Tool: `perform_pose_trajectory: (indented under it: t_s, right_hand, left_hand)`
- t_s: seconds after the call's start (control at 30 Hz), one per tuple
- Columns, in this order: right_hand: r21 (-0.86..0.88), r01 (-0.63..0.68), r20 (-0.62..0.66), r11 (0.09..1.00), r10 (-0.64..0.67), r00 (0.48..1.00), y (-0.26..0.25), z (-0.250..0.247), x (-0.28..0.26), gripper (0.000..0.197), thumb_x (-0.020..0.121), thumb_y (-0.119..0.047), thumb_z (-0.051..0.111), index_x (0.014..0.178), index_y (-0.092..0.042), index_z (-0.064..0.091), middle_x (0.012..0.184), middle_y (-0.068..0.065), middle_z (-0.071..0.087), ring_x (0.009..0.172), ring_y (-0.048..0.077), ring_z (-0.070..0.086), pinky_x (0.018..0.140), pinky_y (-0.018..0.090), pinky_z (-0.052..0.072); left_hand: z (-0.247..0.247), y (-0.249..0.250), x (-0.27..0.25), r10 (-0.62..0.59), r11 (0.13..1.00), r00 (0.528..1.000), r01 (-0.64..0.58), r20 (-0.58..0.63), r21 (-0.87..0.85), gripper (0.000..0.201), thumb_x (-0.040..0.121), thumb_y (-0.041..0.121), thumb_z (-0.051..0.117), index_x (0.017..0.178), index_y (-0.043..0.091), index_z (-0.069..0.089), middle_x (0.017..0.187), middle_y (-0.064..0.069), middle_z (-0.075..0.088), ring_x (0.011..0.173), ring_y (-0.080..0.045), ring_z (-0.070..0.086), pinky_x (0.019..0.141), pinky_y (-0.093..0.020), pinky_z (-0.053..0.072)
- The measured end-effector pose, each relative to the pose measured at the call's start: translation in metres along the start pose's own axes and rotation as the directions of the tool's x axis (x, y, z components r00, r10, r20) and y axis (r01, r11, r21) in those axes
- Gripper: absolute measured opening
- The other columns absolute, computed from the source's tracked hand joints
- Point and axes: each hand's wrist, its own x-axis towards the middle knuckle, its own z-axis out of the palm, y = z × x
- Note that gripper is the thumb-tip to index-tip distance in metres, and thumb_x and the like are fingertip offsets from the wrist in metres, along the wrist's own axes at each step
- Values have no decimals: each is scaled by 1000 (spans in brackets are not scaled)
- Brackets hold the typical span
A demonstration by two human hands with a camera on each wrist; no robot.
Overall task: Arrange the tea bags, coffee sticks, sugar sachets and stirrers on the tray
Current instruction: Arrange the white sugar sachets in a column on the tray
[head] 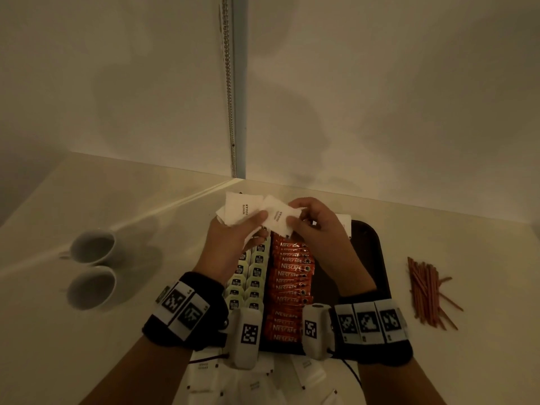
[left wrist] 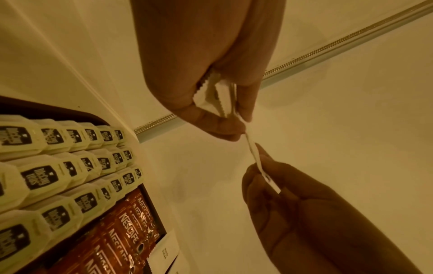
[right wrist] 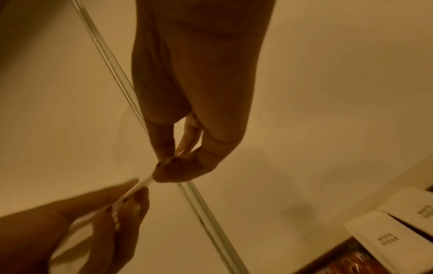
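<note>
Above the far end of the dark tray, my left hand grips a small stack of white sugar sachets. My right hand pinches one sachet at the stack's right side. The left wrist view shows that sachet edge-on, spanning from my left hand to the right fingers. On the tray lie rows of pale tea bags and orange coffee sticks. Brown stirrers lie loose on the table, right of the tray.
Two white cups stand on the table at the left. More sugar sachets lie near the table's front edge below my wrists. Two sachets rest at the tray's far end. A wall corner rises just behind the tray.
</note>
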Motion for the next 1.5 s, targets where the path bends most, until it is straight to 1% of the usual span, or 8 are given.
perform_pose_trajectory:
  t_s: [0.13,0.27,0.47,0.7,0.8,1.0,1.3,1.5]
  right_hand:
    - [265,-140,-10,954,148,989,17,8,-7,13,85,-9,63,91,-8,52,99,8,64,83,22,68,70,32,54]
    - [277,-190,-6,942,199,980,26,9,-14,22,84,-14,65,103,-7,58,99,11,68,85,26,68,75,37,56]
    - [299,-262,-79,918,297,952,57,-16,-6,14,89,-11,58,102,-8,62,100,7,68,91,23,67,78,36,57]
    - [-201,-436,-494,877,294,818,137,-84,37,21,89,-11,61,109,-9,61,115,8,62,108,24,58,92,37,51]
    - [-291,-465,-509,836,276,815,151,-89,47,21,87,-10,62,108,-7,61,115,10,62,109,25,57,91,33,47]
    - [-180,-469,-525,865,319,789,155,-83,61,14,86,-13,65,99,-14,60,112,9,64,103,23,61,91,38,51]
    - [-289,-485,-585,825,250,772,151,-74,67,21,86,-11,65,104,-2,60,108,13,63,90,16,55,75,23,43]
    - [-339,-487,-594,805,218,774,148,-70,67,19,86,-9,64,102,-2,58,105,14,63,93,21,60,78,26,48]
  left_hand:
    - [1,0,-4,54,993,998,-56,22,101,20,78,1,72,94,12,67,80,-6,73,66,-15,66,58,-24,55]
    - [-1,0,-2,94,957,995,-97,24,273,20,79,2,73,95,12,67,79,-6,71,60,-12,65,55,-22,54]
    - [-4,-12,-1,-64,981,998,64,-6,184,14,90,6,60,101,13,63,89,-14,70,66,-20,65,52,-21,53]
    - [-15,-16,4,-196,975,981,194,-12,-108,25,96,6,40,116,12,55,99,-21,66,63,-25,68,46,-22,51]
    - [-17,-18,7,-199,973,980,194,-26,-127,23,97,7,39,114,11,55,97,-20,67,61,-25,69,45,-21,51]
    - [-19,-20,10,-234,956,972,224,-29,-191,21,97,10,37,99,13,58,83,-17,69,55,-26,68,44,-21,53]
    - [-22,-22,13,-232,951,973,223,-17,-213,28,97,5,36,115,12,56,97,-23,67,64,-30,70,48,-24,55]
    - [-17,-20,7,-155,984,988,156,18,-86,27,98,9,43,110,28,58,86,-2,76,71,-24,72,53,-27,56]
